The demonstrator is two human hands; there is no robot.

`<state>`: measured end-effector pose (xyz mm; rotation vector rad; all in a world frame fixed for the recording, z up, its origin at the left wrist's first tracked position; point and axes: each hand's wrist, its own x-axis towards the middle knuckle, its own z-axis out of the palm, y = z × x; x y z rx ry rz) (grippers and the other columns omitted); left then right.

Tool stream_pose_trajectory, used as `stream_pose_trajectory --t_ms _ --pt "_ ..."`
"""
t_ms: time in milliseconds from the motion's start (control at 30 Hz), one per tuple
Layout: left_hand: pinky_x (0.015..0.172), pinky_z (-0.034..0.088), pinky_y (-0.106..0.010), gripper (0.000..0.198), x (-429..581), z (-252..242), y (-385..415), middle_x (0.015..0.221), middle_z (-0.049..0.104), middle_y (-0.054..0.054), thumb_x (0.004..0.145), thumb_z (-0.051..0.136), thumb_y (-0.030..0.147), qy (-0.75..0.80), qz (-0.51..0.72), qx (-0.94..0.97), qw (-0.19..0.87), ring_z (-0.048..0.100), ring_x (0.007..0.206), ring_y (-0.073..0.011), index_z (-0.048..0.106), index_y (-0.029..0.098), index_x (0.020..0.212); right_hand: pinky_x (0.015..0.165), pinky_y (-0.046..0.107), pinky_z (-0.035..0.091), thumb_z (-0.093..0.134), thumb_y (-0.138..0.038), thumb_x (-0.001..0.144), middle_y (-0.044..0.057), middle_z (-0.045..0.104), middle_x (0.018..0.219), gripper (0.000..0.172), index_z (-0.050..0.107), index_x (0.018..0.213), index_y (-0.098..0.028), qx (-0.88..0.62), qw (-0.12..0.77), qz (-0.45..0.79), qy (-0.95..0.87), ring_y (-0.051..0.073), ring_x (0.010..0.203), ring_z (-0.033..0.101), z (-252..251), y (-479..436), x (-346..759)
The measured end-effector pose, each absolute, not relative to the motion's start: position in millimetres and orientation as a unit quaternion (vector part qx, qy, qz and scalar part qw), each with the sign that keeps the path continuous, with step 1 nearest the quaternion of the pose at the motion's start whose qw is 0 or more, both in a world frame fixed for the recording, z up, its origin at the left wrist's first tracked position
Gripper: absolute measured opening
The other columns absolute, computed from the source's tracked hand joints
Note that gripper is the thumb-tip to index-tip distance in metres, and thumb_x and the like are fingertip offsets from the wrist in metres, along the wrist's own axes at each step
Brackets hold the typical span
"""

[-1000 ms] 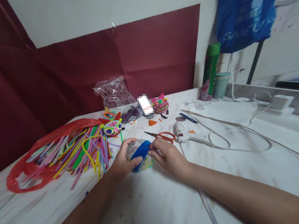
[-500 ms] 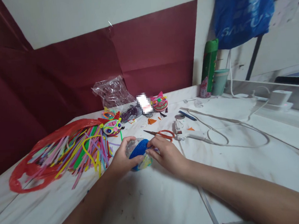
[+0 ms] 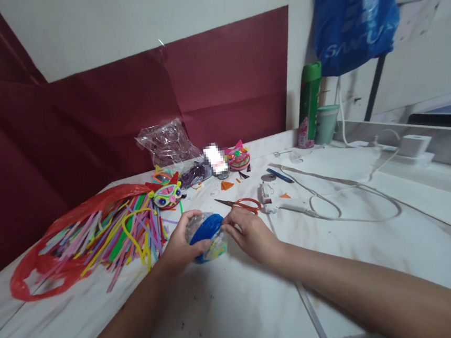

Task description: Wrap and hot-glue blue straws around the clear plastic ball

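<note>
White table (image 3: 262, 313) is stretching below; red bag (image 3: 25, 270) is lying on the L, w/ strips (image 3: 108, 229) on it. L hand (image 3: 182, 246) is gripping blue-banded ball (image 3: 208, 229), mid-table; R hand (image 3: 251, 235) is pinching narrow at its R edge, can't tell on what. Scissors (image 3: 234, 204) are lying just beyond.

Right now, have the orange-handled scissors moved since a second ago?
No; the orange-handled scissors show no shift against the white glue gun, handles still just left of it.
</note>
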<state>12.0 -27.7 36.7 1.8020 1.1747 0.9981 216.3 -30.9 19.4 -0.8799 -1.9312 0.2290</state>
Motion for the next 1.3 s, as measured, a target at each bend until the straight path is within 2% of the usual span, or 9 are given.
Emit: stream_pose_trajectory --t_ms 167,233,300,400,467,533,900,1133,1300 --pt "0.077 0.044 -0.031 0.066 10 35 -27 0.104 0.054 -0.004 0.061 0.073 0.040 0.454 0.400 0.693 0.393 0.056 0.093 -0.0230 0.041 0.022 0.117 0.068 0.030 0.048 0.054 -0.012 0.086 0.005 0.063 0.076 0.010 0.060 0.083 -0.018 -0.354 0.498 0.079 -0.788 0.018 0.073 0.059 21 -27 222" --pt "0.077 0.045 -0.031 0.066 10 35 -27 0.105 0.054 -0.004 0.061 0.073 0.039 0.452 0.399 0.692 0.396 0.056 0.091 -0.0226 0.041 0.023 0.116 0.073 0.033 0.049 0.054 -0.016 0.087 0.008 0.063 0.086 0.010 0.061 0.094 -0.018 -0.343 0.509 0.061 -0.788 0.020 0.081 0.059 23 -27 224" --pt "0.076 0.045 -0.031 0.065 11 35 -28 0.105 0.054 -0.004 0.062 0.074 0.037 0.452 0.395 0.697 0.392 0.056 0.090 -0.0219 0.041 0.023 0.116 0.078 0.037 0.048 0.056 -0.020 0.086 0.012 0.062 0.100 0.018 0.060 0.104 -0.018 -0.309 0.503 0.028 -0.806 0.023 0.092 0.057 24 -28 225" --pt "0.077 0.044 -0.030 0.065 14 34 -30 0.104 0.055 -0.004 0.061 0.075 0.034 0.454 0.393 0.705 0.377 0.055 0.090 -0.0215 0.042 0.023 0.116 0.075 0.037 0.045 0.054 -0.020 0.088 0.012 0.063 0.095 0.011 0.062 0.094 -0.018 -0.268 0.483 -0.019 -0.834 0.023 0.088 0.055 24 -31 222" --pt "0.078 0.044 -0.030 0.065 14 33 -29 0.104 0.055 -0.004 0.061 0.075 0.034 0.449 0.406 0.700 0.379 0.055 0.091 -0.0214 0.042 0.023 0.115 0.070 0.034 0.043 0.050 -0.018 0.090 0.009 0.063 0.083 0.014 0.061 0.082 -0.017 -0.267 0.479 -0.028 -0.836 0.021 0.079 0.054 22 -32 219" --pt "0.077 0.044 -0.030 0.066 14 31 -28 0.104 0.054 -0.005 0.060 0.074 0.036 0.437 0.422 0.688 0.398 0.055 0.090 -0.0212 0.041 0.022 0.115 0.068 0.033 0.042 0.050 -0.018 0.090 0.008 0.062 0.080 0.015 0.060 0.079 -0.017 -0.273 0.480 -0.023 -0.833 0.020 0.077 0.053 20 -32 218" --pt "0.076 0.044 -0.030 0.068 11 26 -23 0.105 0.054 -0.006 0.059 0.077 0.036 0.408 0.440 0.684 0.416 0.057 0.088 -0.0208 0.042 0.022 0.115 0.070 0.032 0.044 0.048 -0.016 0.090 0.008 0.061 0.077 0.015 0.061 0.082 -0.016 -0.274 0.490 0.014 -0.828 0.019 0.076 0.053 16 -25 225" --pt "0.080 0.045 -0.034 0.067 9 22 -22 0.109 0.056 -0.008 0.060 0.076 0.033 0.421 0.450 0.690 0.380 0.057 0.096 -0.0254 0.043 0.023 0.118 0.070 0.033 0.045 0.047 -0.014 0.089 0.009 0.062 0.076 0.017 0.062 0.082 -0.015 -0.278 0.477 0.007 -0.834 0.020 0.075 0.055 14 -25 223" --pt "0.083 0.045 -0.037 0.069 11 24 -24 0.112 0.058 -0.009 0.057 0.077 0.035 0.424 0.458 0.680 0.384 0.057 0.101 -0.0288 0.044 0.023 0.117 0.075 0.035 0.048 0.050 -0.017 0.088 0.010 0.065 0.086 0.016 0.063 0.096 -0.015 -0.291 0.489 0.013 -0.822 0.022 0.084 0.058 24 -22 232"
